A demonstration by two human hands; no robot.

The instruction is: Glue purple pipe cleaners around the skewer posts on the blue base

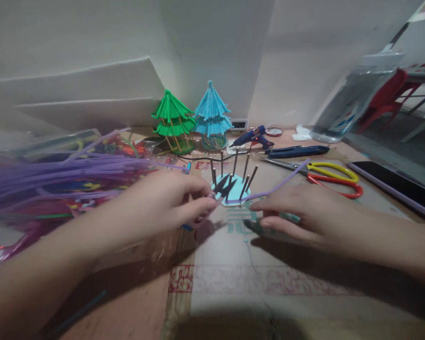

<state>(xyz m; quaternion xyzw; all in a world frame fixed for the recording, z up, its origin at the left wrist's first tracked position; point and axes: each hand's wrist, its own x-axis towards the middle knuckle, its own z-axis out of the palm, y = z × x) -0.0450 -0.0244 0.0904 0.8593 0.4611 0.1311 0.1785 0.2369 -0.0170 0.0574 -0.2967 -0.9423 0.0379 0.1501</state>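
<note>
Through my feed, my left hand (175, 196) pinches the pale-blue base (236, 192) at eight o'clock, seemingly steadying it while the purple pipe cleaner (257, 195) skirts six. My right hand (297, 210) half-curls at four, grip unclear.

Stick-studded base (237, 193) sits on cardboard (226, 281). Pipe-cleaner heap (74, 172) lies left of base. Behind base, slightly left: two pagoda models (212, 113), side by side. Behind, to right: glue gun (248, 136); farther right, plastic bottle (356, 97). Right of base: scissors (313, 177), then smartphone (398, 186). Single pipe cleaner (286, 178) runs along base's front edge and off right. Left hand (180, 198) at base's left edge; right hand (297, 210) before base, to right.
</note>
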